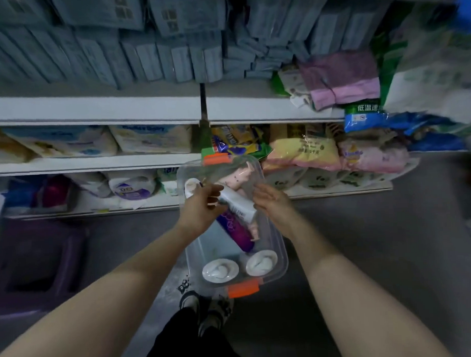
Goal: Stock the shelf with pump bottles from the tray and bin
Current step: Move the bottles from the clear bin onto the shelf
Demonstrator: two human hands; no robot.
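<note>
While the left hand [203, 203] gripped a white pump bottle [236, 205] above the clear bin [281, 254] and the right hand [270, 201] hovered relaxed beside it, steadying its base appeared advisable before reaching the shelf [93, 110].

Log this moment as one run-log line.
left hand: grips white bottle | right hand: open beside it | over clear bin | shelf: not yet stocked

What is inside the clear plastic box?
Inside the box: a white bottle, a purple bottle, two white bottles standing, something pink. The hands hide whatever lies beneath them.
</note>
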